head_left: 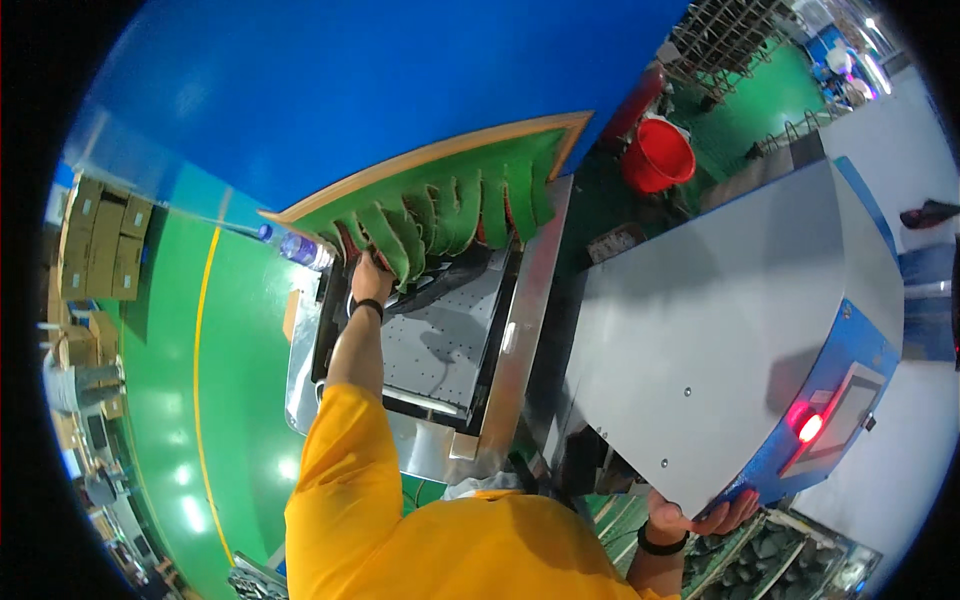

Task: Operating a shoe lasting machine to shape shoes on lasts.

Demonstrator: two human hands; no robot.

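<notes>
My left hand [370, 278] reaches forward to a row of hanging green curtain strips [440, 215] with frayed edges, at the mouth of a blue machine [350, 90]. Its fingertips are partly hidden at the strips, so I cannot make out what they hold, if anything. Just right of it, a dark, long item [450, 280] lies under the strips, its kind unclear. Below is a pale perforated plate [440, 345] in a metal frame. My right hand [700, 515] rests at the lower corner of a grey and blue machine casing [700, 310], fingers stretched along its edge.
A clear bottle [305, 250] with a purple label stands left of the strips. A red bucket [658, 155] is at the far right. A lit red button [811, 428] and a screen [832, 420] sit on the casing. Cardboard boxes [100, 240] are stacked at the left.
</notes>
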